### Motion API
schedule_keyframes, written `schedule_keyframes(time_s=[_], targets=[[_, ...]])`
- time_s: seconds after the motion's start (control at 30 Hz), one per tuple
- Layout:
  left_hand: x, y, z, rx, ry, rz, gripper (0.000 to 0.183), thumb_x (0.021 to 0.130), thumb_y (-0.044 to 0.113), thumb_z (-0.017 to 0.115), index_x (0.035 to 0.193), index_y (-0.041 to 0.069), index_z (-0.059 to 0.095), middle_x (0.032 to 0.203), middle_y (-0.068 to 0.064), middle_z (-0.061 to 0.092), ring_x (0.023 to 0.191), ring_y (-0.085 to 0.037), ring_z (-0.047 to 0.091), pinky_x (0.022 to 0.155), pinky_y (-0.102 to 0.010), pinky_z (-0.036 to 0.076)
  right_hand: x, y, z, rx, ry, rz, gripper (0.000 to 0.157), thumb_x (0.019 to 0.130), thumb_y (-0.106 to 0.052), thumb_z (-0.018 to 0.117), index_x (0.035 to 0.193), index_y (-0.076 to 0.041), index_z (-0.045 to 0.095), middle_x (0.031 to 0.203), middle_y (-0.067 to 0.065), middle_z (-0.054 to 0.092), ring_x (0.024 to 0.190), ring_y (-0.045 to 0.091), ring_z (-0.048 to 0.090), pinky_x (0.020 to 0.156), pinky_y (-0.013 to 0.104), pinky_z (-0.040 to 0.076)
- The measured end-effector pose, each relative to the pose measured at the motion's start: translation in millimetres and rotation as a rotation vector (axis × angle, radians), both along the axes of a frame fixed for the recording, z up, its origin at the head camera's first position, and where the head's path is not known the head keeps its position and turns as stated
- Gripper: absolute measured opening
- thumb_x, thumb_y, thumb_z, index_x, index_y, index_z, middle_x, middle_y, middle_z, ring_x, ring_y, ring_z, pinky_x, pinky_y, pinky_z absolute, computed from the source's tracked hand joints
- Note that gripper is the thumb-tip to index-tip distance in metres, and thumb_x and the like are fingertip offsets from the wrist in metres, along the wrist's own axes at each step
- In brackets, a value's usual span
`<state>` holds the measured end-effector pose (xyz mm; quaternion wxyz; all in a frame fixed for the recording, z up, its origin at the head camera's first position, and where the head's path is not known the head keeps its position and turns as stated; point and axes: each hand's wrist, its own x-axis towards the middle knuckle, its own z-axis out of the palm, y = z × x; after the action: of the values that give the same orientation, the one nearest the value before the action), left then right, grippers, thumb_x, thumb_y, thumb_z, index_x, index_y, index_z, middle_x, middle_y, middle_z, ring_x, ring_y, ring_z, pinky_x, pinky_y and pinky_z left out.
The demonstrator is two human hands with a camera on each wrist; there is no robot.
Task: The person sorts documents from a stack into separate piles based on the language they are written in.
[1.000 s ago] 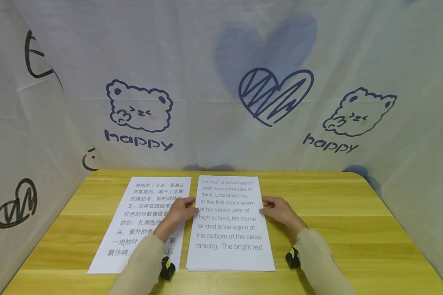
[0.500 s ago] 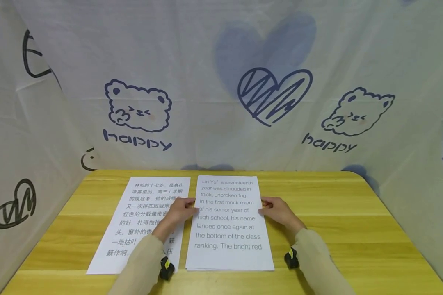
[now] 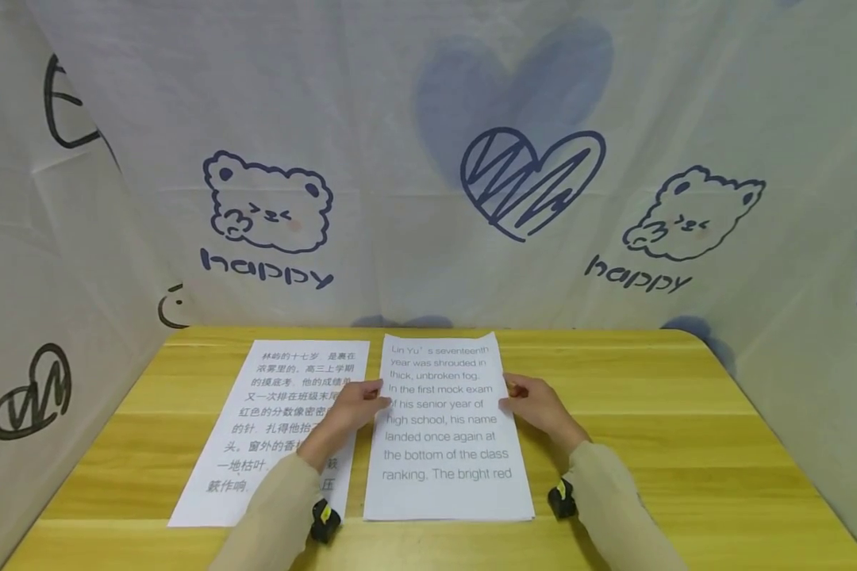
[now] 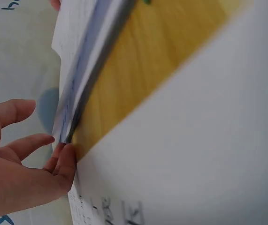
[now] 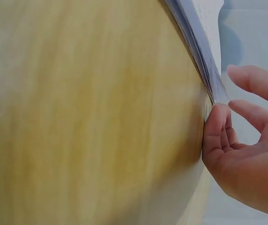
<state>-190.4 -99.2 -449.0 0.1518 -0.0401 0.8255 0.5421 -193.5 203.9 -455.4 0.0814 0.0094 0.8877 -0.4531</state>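
Your left hand [image 3: 350, 408] and right hand [image 3: 540, 406] pinch the paper stack [image 3: 444, 446], right of the other sheet [image 3: 257, 428] on the tabletop [image 3: 657, 452]; you're likely straightening it, and the next move calls for even pressure

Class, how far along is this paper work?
Looks done: the Chinese sheet lies flat on the table. In hand: the left hand and right hand hold the English stack by its sides. Remaining, probably: settling the stack, since its far corners turn up.
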Motion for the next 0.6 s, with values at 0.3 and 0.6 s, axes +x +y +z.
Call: schedule_keyframes(time_s=[0.3, 0.6], targets=[[1.8, 4.2, 9.2, -0.031, 0.039, 0.018, 0.049, 0.093, 0.011, 0.058, 0.140, 0.000, 0.048, 0.140, -0.024, 0.045, 0.126, -0.037, 0.045, 0.104, -0.048, 0.038, -2.2, -3.2, -1.8, -0.020, 0.034, -0.024, 0.052, 0.088, -0.004, 0.066, 0.138, 0.000, 0.051, 0.104, 0.012, 0.060, 0.092, 0.025, 0.053, 0.074, 0.030, 0.046], [-1.1, 3.8, 8.5, 0.028, 0.058, 0.087, 0.051, 0.085, -0.006, 0.060, 0.136, -0.001, 0.053, 0.104, -0.015, 0.057, 0.086, -0.021, 0.057, 0.073, -0.027, 0.051, -0.4, -6.6, 4.1, -0.038, 0.067, -0.030, 0.053, 0.088, -0.001, 0.065, 0.139, 0.003, 0.049, 0.099, 0.013, 0.063, 0.085, 0.023, 0.055, 0.070, 0.028, 0.048]])
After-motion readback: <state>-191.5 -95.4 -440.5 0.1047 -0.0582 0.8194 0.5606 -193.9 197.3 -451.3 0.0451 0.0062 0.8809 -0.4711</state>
